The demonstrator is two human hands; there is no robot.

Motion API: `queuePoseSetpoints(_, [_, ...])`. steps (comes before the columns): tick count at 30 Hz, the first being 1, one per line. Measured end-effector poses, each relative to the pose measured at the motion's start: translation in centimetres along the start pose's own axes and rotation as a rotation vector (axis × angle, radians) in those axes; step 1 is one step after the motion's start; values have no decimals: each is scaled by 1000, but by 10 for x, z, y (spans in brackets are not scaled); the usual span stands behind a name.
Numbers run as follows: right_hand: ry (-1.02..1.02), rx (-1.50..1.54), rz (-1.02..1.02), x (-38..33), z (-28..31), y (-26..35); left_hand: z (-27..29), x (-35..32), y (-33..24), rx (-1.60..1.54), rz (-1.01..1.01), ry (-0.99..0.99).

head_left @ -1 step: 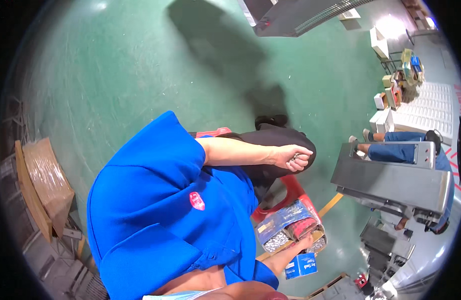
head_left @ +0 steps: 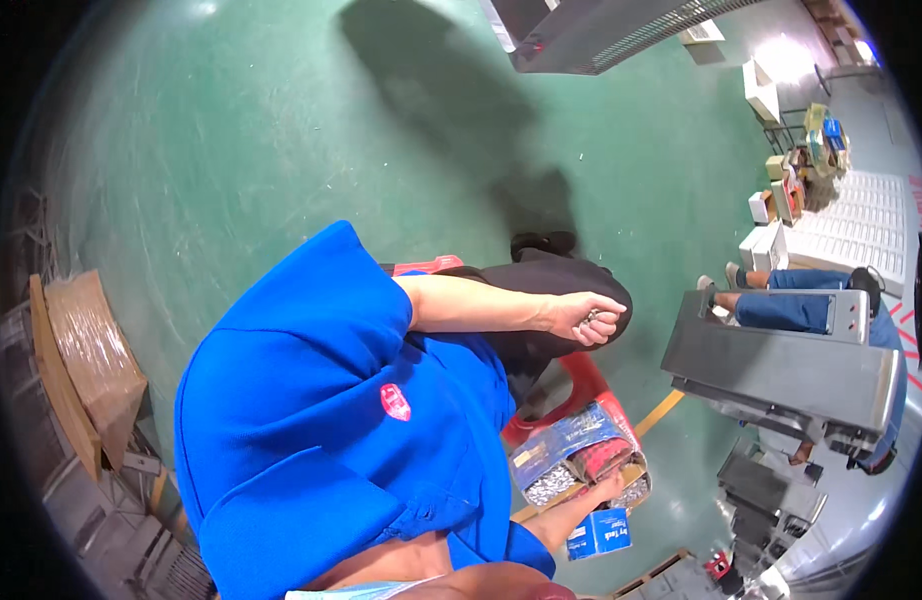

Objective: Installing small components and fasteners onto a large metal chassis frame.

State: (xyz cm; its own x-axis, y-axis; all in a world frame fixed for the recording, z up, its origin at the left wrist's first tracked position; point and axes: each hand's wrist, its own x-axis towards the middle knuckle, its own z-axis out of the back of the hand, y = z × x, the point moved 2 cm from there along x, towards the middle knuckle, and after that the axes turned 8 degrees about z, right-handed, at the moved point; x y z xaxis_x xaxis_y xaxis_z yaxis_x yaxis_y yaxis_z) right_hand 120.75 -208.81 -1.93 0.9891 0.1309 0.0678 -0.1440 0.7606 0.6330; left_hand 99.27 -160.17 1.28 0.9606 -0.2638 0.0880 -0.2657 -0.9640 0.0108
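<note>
My left hand (head_left: 588, 318) is a loose fist over my dark-trousered knee, closed on a few small metal pieces (head_left: 591, 317) that glint between the fingers. Lower down, my right hand (head_left: 611, 487) reaches to an open carton (head_left: 526, 463) on a red plastic stool (head_left: 584, 375). Loose silvery metal pieces (head_left: 551, 485) fill part of the carton, and a red wrapped bundle (head_left: 601, 458) lies among them, beside my right hand. The fingers of that hand are mostly hidden. Right by its wrist is a small blue box (head_left: 609, 532); whether the hand touches it, I cannot tell.
A grey metal machine (head_left: 781, 365) stands to the right, with a person in blue trousers (head_left: 781, 308) behind it. Another grey machine (head_left: 601, 40) is at the top. Wrapped cardboard (head_left: 96, 350) leans at left. White trays (head_left: 851, 220) and small boxes stand at far right.
The small blue box has turned and shifted slightly left, showing another side. Both hands are nearly where they were.
</note>
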Motion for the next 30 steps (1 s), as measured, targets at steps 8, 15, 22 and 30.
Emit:
queuePoseSetpoints(8, [68,12,175,-21,-29,72,0,-3,0,-13,1,27])
queuePoseSetpoints(15, [162,-110,362,-52,-62,153,-3,-7,-3,-5,2,23])
queuePoseSetpoints(22, [246,-131,457,-65,-88,194,1,-8,-5,-15,-19,63])
queuePoseSetpoints(30, [307,-131,509,-73,-101,210,0,-5,-2,3,-31,32])
